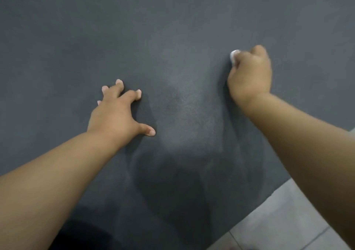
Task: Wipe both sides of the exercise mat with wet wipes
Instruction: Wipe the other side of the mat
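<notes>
A: Surface?

B: Exercise mat (172, 29), dark grey, matte, fine-grained. It lies flat and fills nearly the whole view, far edge out of frame.

A: Left side?

B: Left hand (115, 113) is on the mat, left of centre. Fingers are spread wide and arched, with the fingertips (138, 93) touching the surface. Thumb is splayed out to the right, also down on the mat. It holds nothing. The bare forearm comes in from the near left.

A: Near-left corner?

B: Black shape (82, 236) at the near edge, under the left forearm. Too dark to identify.

A: Centre?

B: Uneven finish. There's a pale sheen between the hands, with darker blotches and faint curved streaks nearer the camera.

A: Right side?

B: Right hand (249, 75) is farther out than the left, knuckles up, fingers curled into a fist round a wet wipe (234, 55). The wipe is white and bunched. Only a small wad shows at the far-left side of the fist, against the mat.

A: Off the mat?

B: Floor (284, 221) at the near right. Light grey smooth tiles with thin dark grout lines. The mat's straight edge runs diagonally across them.
</notes>
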Demonstrator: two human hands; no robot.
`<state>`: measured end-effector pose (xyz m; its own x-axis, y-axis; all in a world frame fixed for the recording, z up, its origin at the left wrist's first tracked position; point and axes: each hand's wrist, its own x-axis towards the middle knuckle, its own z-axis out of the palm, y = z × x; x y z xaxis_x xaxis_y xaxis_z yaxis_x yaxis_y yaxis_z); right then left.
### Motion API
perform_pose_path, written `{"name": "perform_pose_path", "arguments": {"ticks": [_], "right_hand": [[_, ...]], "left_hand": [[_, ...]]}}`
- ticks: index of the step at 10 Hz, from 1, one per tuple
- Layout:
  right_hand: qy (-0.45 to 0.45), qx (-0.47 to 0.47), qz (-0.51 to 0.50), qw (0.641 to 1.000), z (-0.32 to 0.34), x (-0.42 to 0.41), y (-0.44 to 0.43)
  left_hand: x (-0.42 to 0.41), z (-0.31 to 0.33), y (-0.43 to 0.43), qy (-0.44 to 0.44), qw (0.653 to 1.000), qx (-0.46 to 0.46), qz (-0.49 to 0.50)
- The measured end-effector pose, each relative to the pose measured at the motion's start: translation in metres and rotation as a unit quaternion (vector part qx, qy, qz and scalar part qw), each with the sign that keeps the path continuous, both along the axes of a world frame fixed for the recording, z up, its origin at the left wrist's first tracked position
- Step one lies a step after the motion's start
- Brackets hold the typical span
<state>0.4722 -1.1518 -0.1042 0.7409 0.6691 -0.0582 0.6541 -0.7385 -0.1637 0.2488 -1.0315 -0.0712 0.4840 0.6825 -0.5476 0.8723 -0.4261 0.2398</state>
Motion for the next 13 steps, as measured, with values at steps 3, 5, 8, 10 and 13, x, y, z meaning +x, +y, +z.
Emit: {"name": "perform_pose_path", "arguments": {"ticks": [3, 5, 8, 10, 13], "right_hand": [[0.044, 0.035, 0.198, 0.979, -0.002, 0.007, 0.029], [0.035, 0.042, 0.158, 0.986, -0.001, -0.018, 0.058], [-0.017, 0.091, 0.091, 0.992, -0.009, 0.041, 0.097], [0.039, 0.066, 0.275, 0.958, -0.008, -0.04, 0.116], [-0.036, 0.096, 0.044, 0.994, -0.005, 0.062, 0.063]], "left_hand": [[-0.01, 0.013, 0.039, 0.003, 0.996, 0.054, -0.073], [-0.01, -0.005, 0.064, 0.076, 0.995, -0.007, -0.066], [-0.008, -0.01, 0.064, 0.057, 0.997, -0.01, -0.05], [-0.009, -0.011, 0.066, 0.032, 0.999, -0.03, -0.026], [-0.006, -0.012, 0.065, 0.025, 0.999, -0.033, -0.003]]}}
